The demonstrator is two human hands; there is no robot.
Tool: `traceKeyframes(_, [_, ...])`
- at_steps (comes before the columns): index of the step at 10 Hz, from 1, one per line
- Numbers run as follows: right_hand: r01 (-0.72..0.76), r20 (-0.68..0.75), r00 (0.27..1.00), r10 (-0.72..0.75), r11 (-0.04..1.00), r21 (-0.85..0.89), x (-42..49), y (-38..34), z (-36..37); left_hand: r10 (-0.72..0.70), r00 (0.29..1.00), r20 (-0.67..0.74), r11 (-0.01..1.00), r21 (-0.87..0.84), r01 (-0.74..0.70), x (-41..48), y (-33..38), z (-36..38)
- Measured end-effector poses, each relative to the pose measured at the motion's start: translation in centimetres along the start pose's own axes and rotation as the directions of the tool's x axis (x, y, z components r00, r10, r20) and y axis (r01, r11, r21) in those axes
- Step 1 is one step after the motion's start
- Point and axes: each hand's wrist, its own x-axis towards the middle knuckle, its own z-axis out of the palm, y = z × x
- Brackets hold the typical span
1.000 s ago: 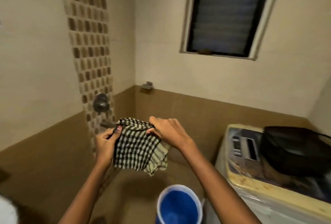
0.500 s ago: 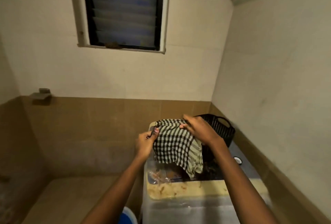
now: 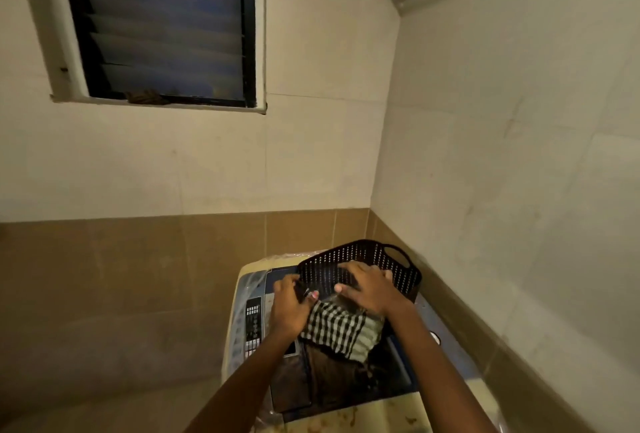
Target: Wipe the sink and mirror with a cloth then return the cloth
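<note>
- The cloth [image 3: 341, 327] is checked black and pale. It hangs over the near edge of the dark basket [image 3: 360, 268], which sits on top of the washer [image 3: 242, 328].
- The left hand [image 3: 289, 308] pinches the left top corner of the cloth. Its thumb and fingers are closed tight on it.
- The right hand [image 3: 369, 289] lies on the right top edge of the cloth. Its fingers are spread a little and bent down, pressing the cloth at the basket. I cannot tell if it grips or only presses.
- The cloth looks soft and light. It bends and folds and will not break.
- It may be damp from wiping, so it could cling and drip. That is a guess.
- Best to hold it by the top corners, one in each hand, so it stays flat.
- Holding only one corner would let it bunch up and slide off the basket edge.
</note>
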Motion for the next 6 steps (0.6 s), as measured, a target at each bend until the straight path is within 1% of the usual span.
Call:
traceKeyframes(1, [0.032,0.223,0.974,-0.049,0.996,0.079,-0.5,-0.9,0.8,0.215,0.958,0.189,0.931,0.256,-0.260,-0.4,-1.1,-0.8])
traceKeyframes(2, [0.059,0.402,0.916,-0.009,0.992,-0.110,-1.5,-1.7,1.3,0.224,0.917,0.329,0.723,0.575,-0.383,-0.3,-1.4,-1.4])
traceKeyframes(3, [0.086,0.307,0.952,0.013,0.948,-0.307,-2.2,-1.8,2.8,0.207,0.925,0.318,0.680,0.634,-0.369,-0.7,-0.5,-2.3])
traceKeyframes(4, [0.065,0.257,0.966,0.039,0.921,-0.384,-3.1,-2.8,3.1,0.167,0.947,0.274,0.719,0.624,-0.307,-1.9,-0.4,-5.0])
traceKeyframes(5, [0.079,0.233,0.972,0.038,0.878,-0.473,-4.0,-3.9,3.1,0.105,0.966,0.235,0.725,0.647,-0.236,-4.0,-2.3,-8.7])
traceKeyframes(6, [0.026,0.171,0.983,0.060,0.886,-0.463,-4.8,-5.7,2.5,0.048,0.983,0.175,0.725,0.672,-0.155,-7.0,-4.1,-12.8])
